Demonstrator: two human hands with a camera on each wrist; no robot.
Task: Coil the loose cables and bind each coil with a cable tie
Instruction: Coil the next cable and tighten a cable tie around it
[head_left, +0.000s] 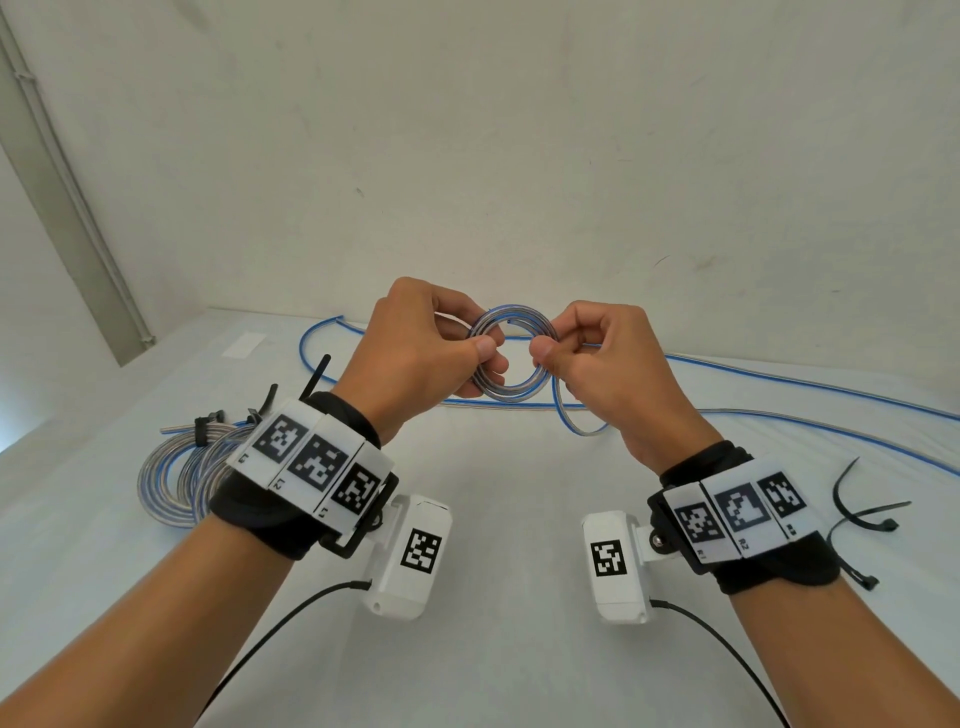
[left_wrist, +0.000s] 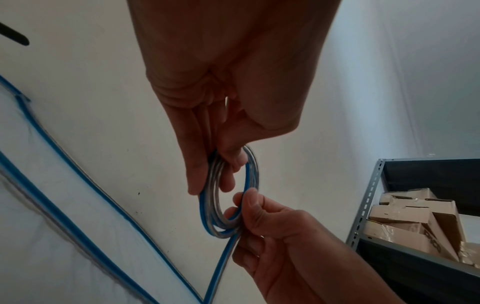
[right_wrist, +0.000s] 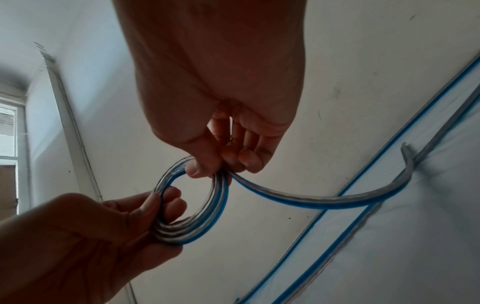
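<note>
Both hands are working above the table's middle: the left hand (head_left: 415, 343) is pinching the small coil (head_left: 511, 358), the right hand (head_left: 597, 358) is gripping the loose cable (head_left: 779, 415) feeding in. Coiling is under way; next, another loop needs laying on.
</note>
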